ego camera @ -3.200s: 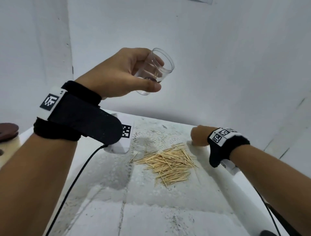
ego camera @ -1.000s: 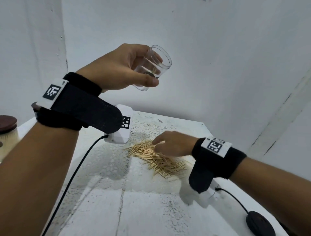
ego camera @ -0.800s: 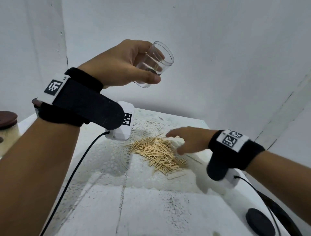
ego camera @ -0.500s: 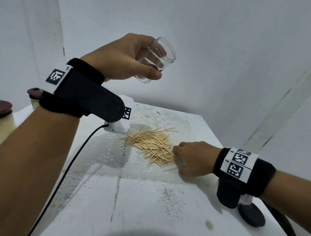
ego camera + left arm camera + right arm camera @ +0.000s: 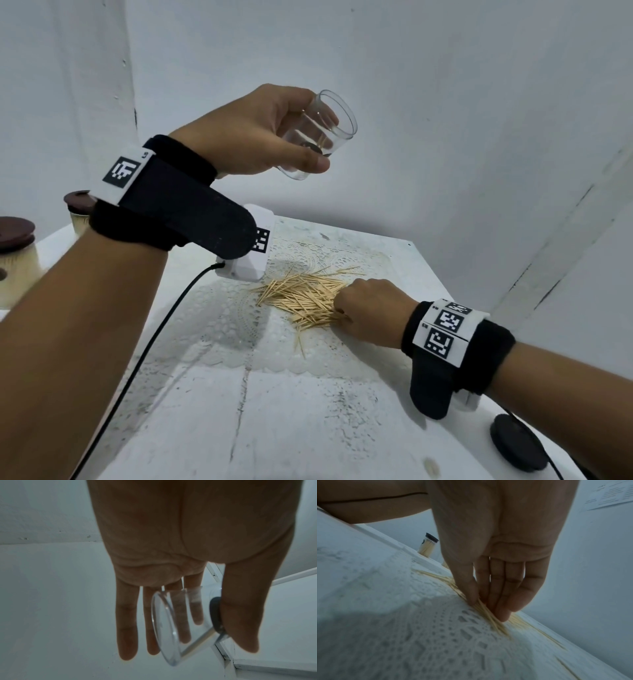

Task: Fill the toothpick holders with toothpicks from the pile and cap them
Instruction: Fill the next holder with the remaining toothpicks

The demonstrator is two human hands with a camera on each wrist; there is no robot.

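Head view, near to far. At the lower right edge of the white table [image 5: 274,428] lies a dark round disc [image 5: 517,442] with a cable attached, beside the right forearm. Further in, the right hand [image 5: 371,311] is lowered onto the near-right edge of the toothpick pile [image 5: 305,294], which is spread over a white lace mat [image 5: 233,329]. In the right wrist view the thumb [image 5: 467,588] and fingertips [image 5: 501,609] close together on a small bunch of toothpicks from the pile, pinching them against the mat; how many are caught cannot be told.

Beyond the pile, the left hand [image 5: 253,137] is raised well above the table and grips an empty clear toothpick holder [image 5: 318,133], tilted with its open mouth toward the upper right. The left wrist view shows the thumb [image 5: 240,615] pressing one side of the holder [image 5: 171,628] and the fingers [image 5: 181,615] lying along the opposite side; a dark round patch sits on the wall under the thumb.

At the far left of the table stand two filled holders [image 5: 17,260] with dark brown caps [image 5: 15,231], packed with pale toothpicks; a second one [image 5: 80,212] is partly hidden behind the left wrist strap. White walls [image 5: 445,102] enclose the table on all far sides.
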